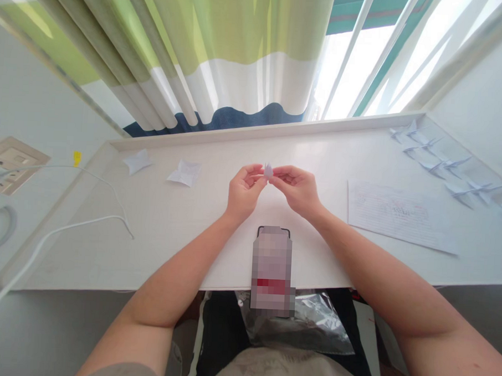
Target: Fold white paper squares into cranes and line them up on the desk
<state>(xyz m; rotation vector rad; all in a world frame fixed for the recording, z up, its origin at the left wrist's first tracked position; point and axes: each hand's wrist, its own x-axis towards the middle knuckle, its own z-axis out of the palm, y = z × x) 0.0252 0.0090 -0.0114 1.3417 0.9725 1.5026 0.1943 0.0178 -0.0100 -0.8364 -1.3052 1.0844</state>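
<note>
Head view, left hand: fingertips nearly together, pinched one folded paper, left of the single written sheet.
Right hand: pinched its other side.
Creased papers: two lay farther left.
Folded figures: several overlapped beyond the sheet.

Daylight burns out the window white and leaves glare on the desk

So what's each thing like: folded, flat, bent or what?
Small paper, folded, held
Left hand, pinching it
Right hand, pinching it
Two paper pieces, bent
Paper shapes, folded
Written sheet, lying flat
Curtain, partly drawn
Shiny wrapping, crumpled
Blurred oblong thing, can't tell
</note>
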